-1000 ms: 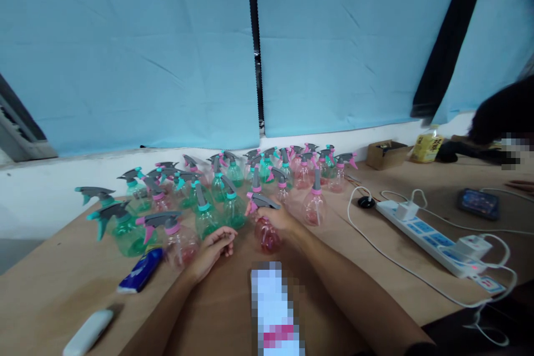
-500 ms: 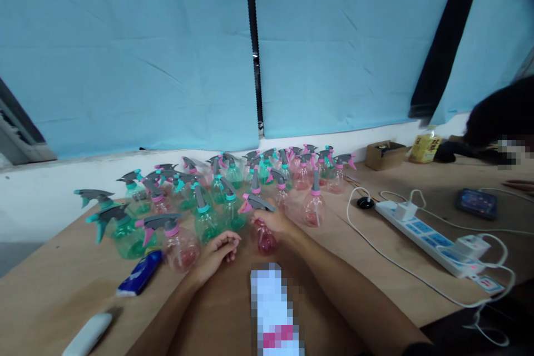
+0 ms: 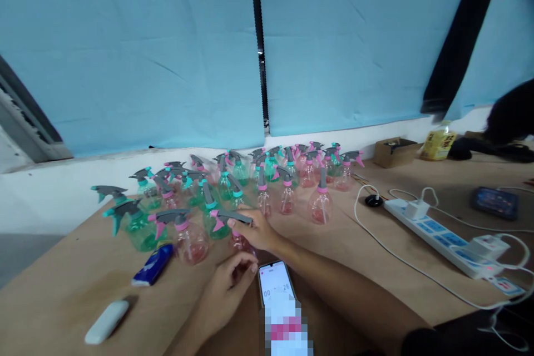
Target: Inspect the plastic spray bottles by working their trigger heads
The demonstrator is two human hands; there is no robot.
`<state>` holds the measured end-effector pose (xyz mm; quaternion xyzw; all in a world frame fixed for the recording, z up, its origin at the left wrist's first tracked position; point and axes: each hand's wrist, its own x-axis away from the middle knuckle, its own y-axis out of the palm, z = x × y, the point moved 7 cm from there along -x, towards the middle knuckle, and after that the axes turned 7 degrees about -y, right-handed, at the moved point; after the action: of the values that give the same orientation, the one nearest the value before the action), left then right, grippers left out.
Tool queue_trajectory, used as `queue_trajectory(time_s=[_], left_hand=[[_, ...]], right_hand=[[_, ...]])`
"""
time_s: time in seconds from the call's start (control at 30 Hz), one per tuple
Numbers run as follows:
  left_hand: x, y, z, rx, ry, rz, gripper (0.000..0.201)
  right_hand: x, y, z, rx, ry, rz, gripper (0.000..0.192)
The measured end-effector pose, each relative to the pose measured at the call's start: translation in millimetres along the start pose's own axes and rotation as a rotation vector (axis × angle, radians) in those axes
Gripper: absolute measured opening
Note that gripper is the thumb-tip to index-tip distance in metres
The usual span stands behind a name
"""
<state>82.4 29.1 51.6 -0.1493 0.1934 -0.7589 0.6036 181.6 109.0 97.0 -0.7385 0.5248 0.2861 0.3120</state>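
My right hand (image 3: 259, 229) grips a pink spray bottle (image 3: 241, 242) at its neck, below the grey head with its pink trigger pointing left. Just below that bottle, my left hand (image 3: 236, 273) is loosely curled, thumb and fingers apart, with nothing seen in it. Whether its fingertips touch the bottle is unclear. Left of my hands stands another pink spray bottle (image 3: 192, 243). A green spray bottle (image 3: 214, 217) is right behind the held one. In front of me lies a phone (image 3: 276, 278) with a lit screen showing digits, partly blurred out.
Several green and pink spray bottles (image 3: 320, 208) stand toward the wall. A blue packet (image 3: 154, 264) and a white rounded object (image 3: 107, 321) lie at left. On the right are a power strip (image 3: 434, 236) with cables, a cardboard box (image 3: 396, 154), a yellow-labelled bottle (image 3: 438, 143) and another person's dark head (image 3: 513, 114).
My right hand has brought the pink spray bottle left and nearer to me. My left hand has moved right, toward its base. The view has shifted slightly left.
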Motion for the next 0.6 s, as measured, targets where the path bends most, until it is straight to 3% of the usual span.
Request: queue_trajectory(time_s=[0.07, 0.17, 0.33, 0.47, 0.6], left_hand=[[12, -8.0, -8, -0.019, -0.068, 0.114, 0.026], [29, -16.8, -22, 0.126, -0.169, 0.222, 0.041], [40, -19.6, -39, 0.438, -0.210, 0.272, 0.061], [44, -21.9, -47, 0.620, -0.205, 0.328, 0.069], [48, -24.6, -53, 0.677, -0.215, 0.344, 0.077]], right_hand=[[-7, 18, -4, -0.059, 0.010, -0.135, 0.039], [-15, 40, -5, -0.105, 0.055, -0.292, 0.038], [-21, 70, -5, -0.141, 0.202, -0.550, 0.035], [-32, 71, -14, -0.089, 0.214, -0.770, 0.037], [-61, 58, -25, -0.112, 0.158, -0.719, 0.033]])
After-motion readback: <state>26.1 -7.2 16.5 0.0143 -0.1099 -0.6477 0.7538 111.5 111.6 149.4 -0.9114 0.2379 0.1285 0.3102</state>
